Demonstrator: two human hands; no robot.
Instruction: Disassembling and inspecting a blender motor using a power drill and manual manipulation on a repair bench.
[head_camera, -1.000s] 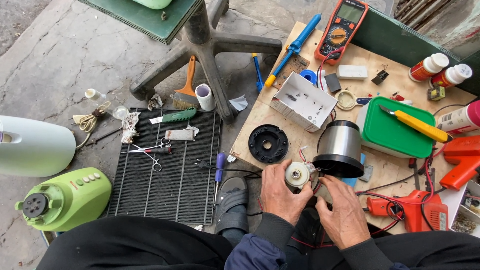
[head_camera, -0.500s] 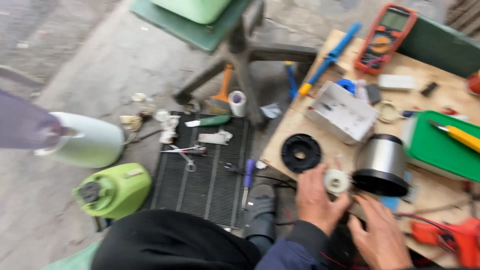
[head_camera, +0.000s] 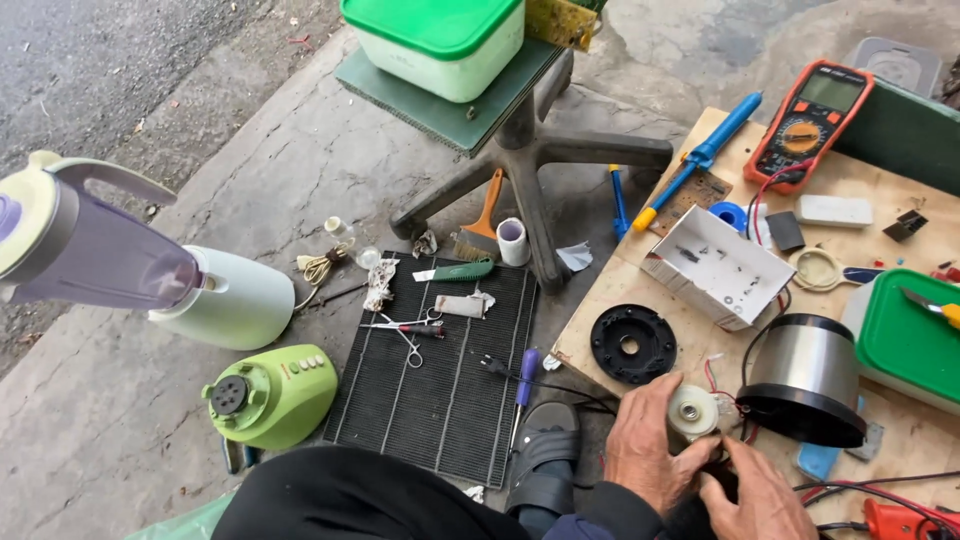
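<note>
My left hand (head_camera: 645, 445) grips a small white motor part (head_camera: 692, 410) with red wires at the near edge of a wooden board (head_camera: 700, 345). My right hand (head_camera: 755, 495) closes on the underside of the same part, fingers curled. Just to the right lies a steel cylinder housing (head_camera: 808, 375) on its side, wired to the part. A black round plate (head_camera: 632, 343) lies on the board to the left of my hands.
A white box of screws (head_camera: 722, 265), a multimeter (head_camera: 808, 122), a blue soldering iron (head_camera: 700, 158) and a green-lidded box (head_camera: 905, 335) sit on the board. On the ground are a black grille (head_camera: 440, 375) with scissors and screwdriver, a green blender base (head_camera: 272, 395), a blender jug (head_camera: 100, 262) and a chair base (head_camera: 530, 150).
The view has swung left and down, bringing the blender jug and green base into view. My hands stay on the white motor part beside the steel housing.
</note>
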